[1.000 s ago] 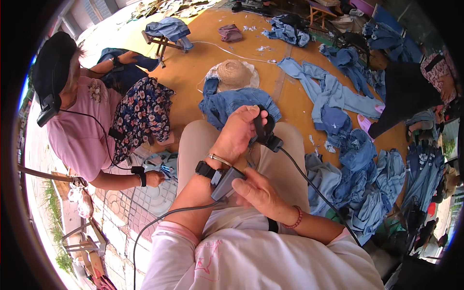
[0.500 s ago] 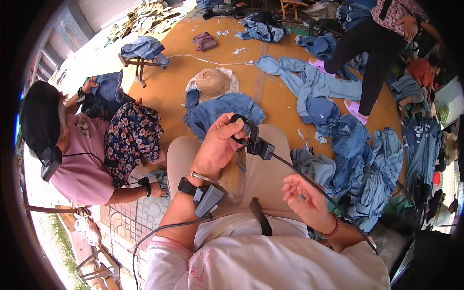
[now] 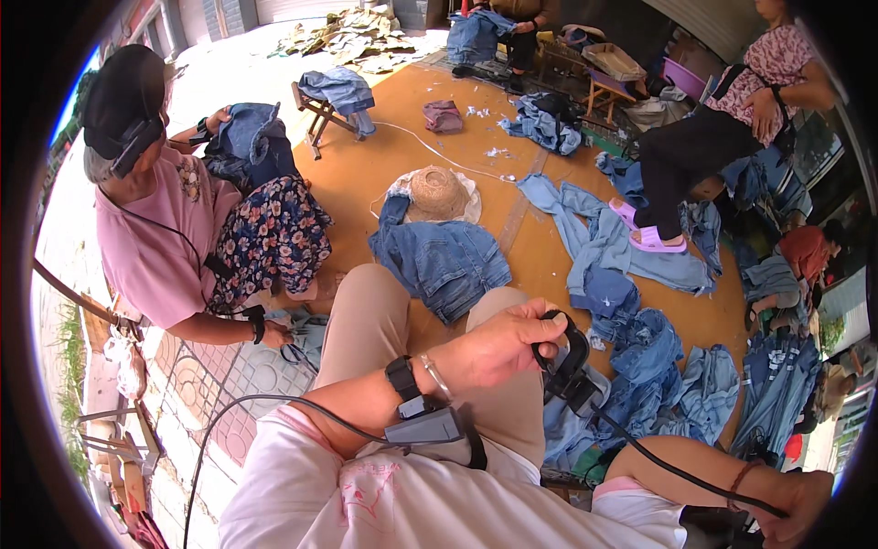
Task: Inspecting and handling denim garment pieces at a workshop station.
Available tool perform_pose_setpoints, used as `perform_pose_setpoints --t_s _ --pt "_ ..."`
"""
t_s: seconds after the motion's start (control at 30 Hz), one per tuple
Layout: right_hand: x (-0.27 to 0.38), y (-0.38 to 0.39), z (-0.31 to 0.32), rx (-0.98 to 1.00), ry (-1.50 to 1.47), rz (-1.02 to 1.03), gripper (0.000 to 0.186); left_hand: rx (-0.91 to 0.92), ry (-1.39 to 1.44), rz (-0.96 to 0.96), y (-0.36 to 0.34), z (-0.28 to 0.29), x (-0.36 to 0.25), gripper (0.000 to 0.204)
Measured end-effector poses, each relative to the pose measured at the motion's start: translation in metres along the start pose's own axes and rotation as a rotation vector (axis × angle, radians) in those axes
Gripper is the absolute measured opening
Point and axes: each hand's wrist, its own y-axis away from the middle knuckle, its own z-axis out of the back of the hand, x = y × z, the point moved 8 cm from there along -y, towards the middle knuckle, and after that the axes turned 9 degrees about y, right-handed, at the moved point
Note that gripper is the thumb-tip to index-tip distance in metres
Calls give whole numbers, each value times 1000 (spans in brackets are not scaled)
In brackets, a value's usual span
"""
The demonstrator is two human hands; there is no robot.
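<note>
My left hand (image 3: 512,346) pinches the curved end of a black strap (image 3: 574,355), thumb on top. A small black box (image 3: 574,389) sits on that strap, and a black cable (image 3: 654,455) runs from it toward my right hand. A black wristband with a grey device (image 3: 428,425) and a bangle circle my left wrist. My right hand (image 3: 805,512) is stretched out at the lower right, by the cable's far end; its fingers are mostly hidden in shadow. A blue denim garment (image 3: 439,261) and a straw hat (image 3: 437,194) lie on the floor ahead of my knees.
A person in a pink shirt (image 3: 146,247) sits at my left, handling denim. Denim piles (image 3: 649,357) lie to the right. Another person's pink slippers (image 3: 657,241) stand among jeans. A folding stool (image 3: 320,119) draped with denim stands at far left.
My left hand has carried the strap and box rightward and lower. My right hand has swung from beside the cable out to the lower right. The view has shifted.
</note>
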Motion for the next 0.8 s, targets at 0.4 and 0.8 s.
perform_pose_setpoints --t_s 0.4,0.8 --pt "26 197 38 -1445 1164 -177 52 -47 -542 -157 28 -8 -4 16" --pt "-217 208 -78 -847 -508 -1257 74 -170 -623 -347 -45 -5 -41 14"
